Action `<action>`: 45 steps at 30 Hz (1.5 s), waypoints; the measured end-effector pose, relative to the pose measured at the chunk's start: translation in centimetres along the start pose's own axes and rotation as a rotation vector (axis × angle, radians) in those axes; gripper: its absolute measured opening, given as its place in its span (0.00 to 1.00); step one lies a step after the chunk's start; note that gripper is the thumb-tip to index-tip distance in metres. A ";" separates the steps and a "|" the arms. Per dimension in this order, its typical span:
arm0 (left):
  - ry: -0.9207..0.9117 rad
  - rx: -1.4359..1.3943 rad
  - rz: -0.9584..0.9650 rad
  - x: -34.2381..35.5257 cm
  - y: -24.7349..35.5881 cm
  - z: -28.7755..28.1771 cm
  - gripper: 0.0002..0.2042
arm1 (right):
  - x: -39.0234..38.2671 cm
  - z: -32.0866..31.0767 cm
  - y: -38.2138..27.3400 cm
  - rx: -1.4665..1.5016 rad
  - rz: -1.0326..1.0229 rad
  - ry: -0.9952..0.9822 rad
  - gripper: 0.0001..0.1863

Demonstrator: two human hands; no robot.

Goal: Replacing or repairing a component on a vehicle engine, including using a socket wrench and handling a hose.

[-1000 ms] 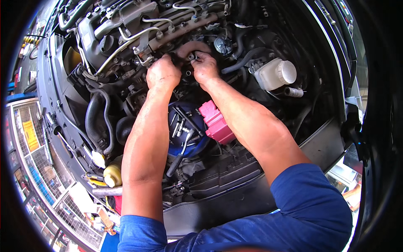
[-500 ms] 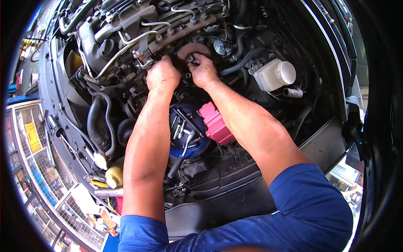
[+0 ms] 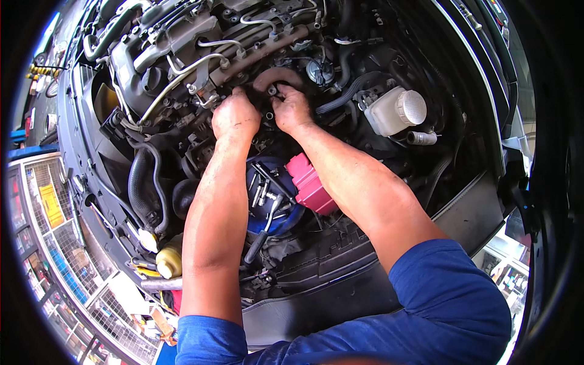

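Note:
Deep in the engine bay, my left hand [image 3: 236, 115] is closed in a fist beside the engine block, below a rusty metal rail [image 3: 258, 55]. Its fingertips are hidden, so what it holds cannot be made out. Just to its right, my right hand [image 3: 292, 109] pinches the lower end of a curved brown pipe [image 3: 280, 75], next to a small round fitting there. A short open tube end [image 3: 269, 115] shows between the two hands. Thin metal fuel lines [image 3: 176, 91] run to the rail above my left hand.
Below my hands sits a blue tray [image 3: 286, 222] with sockets and a ratchet [image 3: 263, 234]. Beside it is a pink box-shaped part [image 3: 311, 185]. A white reservoir [image 3: 389, 112] stands at right, a black ribbed hose [image 3: 140, 176] at left. Wire-mesh shelving [image 3: 67, 231] is beyond the car.
The view has shifted slightly. Both hands stay at nearly the same places, with my right fingers moved a little around the pipe's end.

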State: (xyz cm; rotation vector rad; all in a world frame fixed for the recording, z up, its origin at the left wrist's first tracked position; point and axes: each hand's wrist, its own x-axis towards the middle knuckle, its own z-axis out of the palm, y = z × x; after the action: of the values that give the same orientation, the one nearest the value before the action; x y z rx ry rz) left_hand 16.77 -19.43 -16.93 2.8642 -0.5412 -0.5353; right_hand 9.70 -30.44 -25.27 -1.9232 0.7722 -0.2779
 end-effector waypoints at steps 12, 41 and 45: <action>-0.001 -0.006 -0.007 -0.1 0.0 0.4 0.19 | -0.7 -1.0 -1.8 -0.015 0.011 -0.019 0.23; -0.009 0.030 -0.120 0.4 0.1 -0.3 0.17 | -0.5 -0.2 -0.2 0.111 0.060 0.015 0.20; -0.021 0.024 -0.145 0.6 0.1 -0.2 0.16 | -0.6 -0.4 -0.4 0.127 0.039 0.006 0.21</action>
State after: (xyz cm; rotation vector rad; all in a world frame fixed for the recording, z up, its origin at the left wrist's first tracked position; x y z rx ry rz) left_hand 17.35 -19.76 -16.89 2.9393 -0.3465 -0.5855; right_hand 9.19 -30.26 -24.59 -1.7872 0.7769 -0.3016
